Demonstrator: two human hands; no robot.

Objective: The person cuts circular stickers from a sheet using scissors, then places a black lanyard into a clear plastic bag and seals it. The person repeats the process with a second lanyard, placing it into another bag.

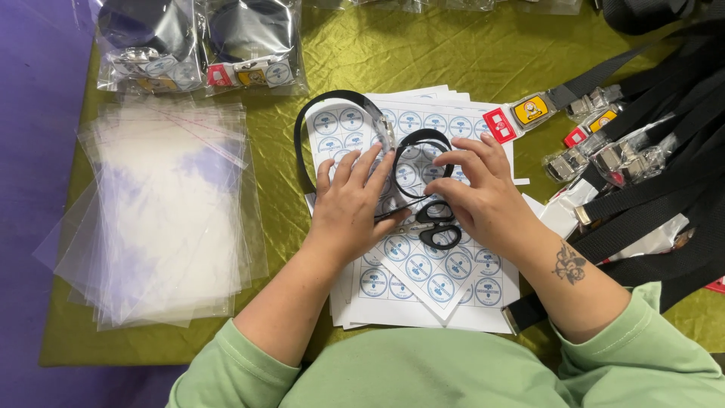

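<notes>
Head view, looking straight down on both hands over a stack of sticker sheets [453, 281] printed with round blue-and-white labels.

Left hand [349, 210]: flat on the paper, fingers spread, pressing the sheets down, fingertips just short of the metal clip [386, 133] of a black strap [332, 97]. Holding nothing.

Right hand [483, 198]: fingers curled, thumb and forefinger seemingly pinching the smaller coil of that strap, just beyond the fingertips. Whether a sticker is also under the fingertips: cannot tell, hidden by the fingers.

Black strap: lying on the top sheets, looped in two coils, larger one arching away beyond the left fingertips, smaller one at the right fingertips.

Black-handled scissors [439, 227]: between the two hands, touching the right palm's edge, lying idle on the sheets.

Step in hand, by the look of it: gathering the strap into a neat coil on the sheets, one hand steadying, the other shaping the loop. Looks early, coils loose and uneven.

Next move, as a judgement: calls for a firm pinch where the coils cross, and care to keep the scissors clear of the webbing.

Left of the left hand: stack of clear plastic bags [158, 219]; farther off, filled bags [196, 45]. Right of the right hand: heap of more black straps [657, 143] with buckles and red-and-yellow tags [521, 113]. Green cloth [423, 53] underneath.
</notes>
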